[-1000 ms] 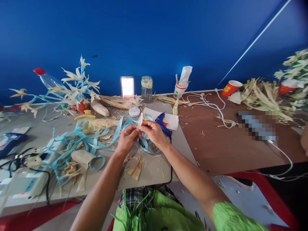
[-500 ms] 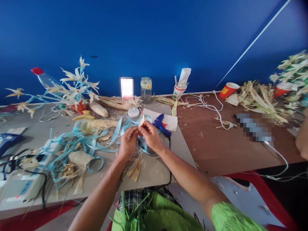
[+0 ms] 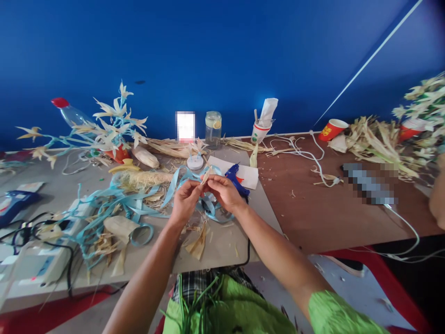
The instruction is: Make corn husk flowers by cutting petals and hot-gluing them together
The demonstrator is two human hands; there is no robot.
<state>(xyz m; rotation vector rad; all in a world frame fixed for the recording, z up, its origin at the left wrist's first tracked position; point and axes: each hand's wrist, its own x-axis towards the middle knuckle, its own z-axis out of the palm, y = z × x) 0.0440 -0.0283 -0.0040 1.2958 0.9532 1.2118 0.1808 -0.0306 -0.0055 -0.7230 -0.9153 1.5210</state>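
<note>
A small pale piece of corn husk [image 3: 206,176] is pinched between my two hands above the table. My left hand [image 3: 186,199] grips its lower left side with thumb and forefinger. On the other side, my right hand [image 3: 224,192] holds it with fingers closed; the fingertips partly cover the piece. Light blue ribbon [image 3: 170,185] lies in loops behind and below my hands. Just right of them rests a blue hot glue gun [image 3: 236,178] on a white sheet [image 3: 252,178]. A loose dry husk scrap [image 3: 197,243] lies nearer to me.
Husk flowers on blue stems [image 3: 111,120] stand at the back left, by a clear bottle [image 3: 71,113]. A power strip [image 3: 52,264] with black cables is at left. Further right are paper cups [image 3: 333,130], a phone [image 3: 368,183] on a white cable, and another person's arm [image 3: 438,199].
The husk piece has turned slightly in my fingers and my right hand has tilted flatter over it. The whole view has shifted a little.
</note>
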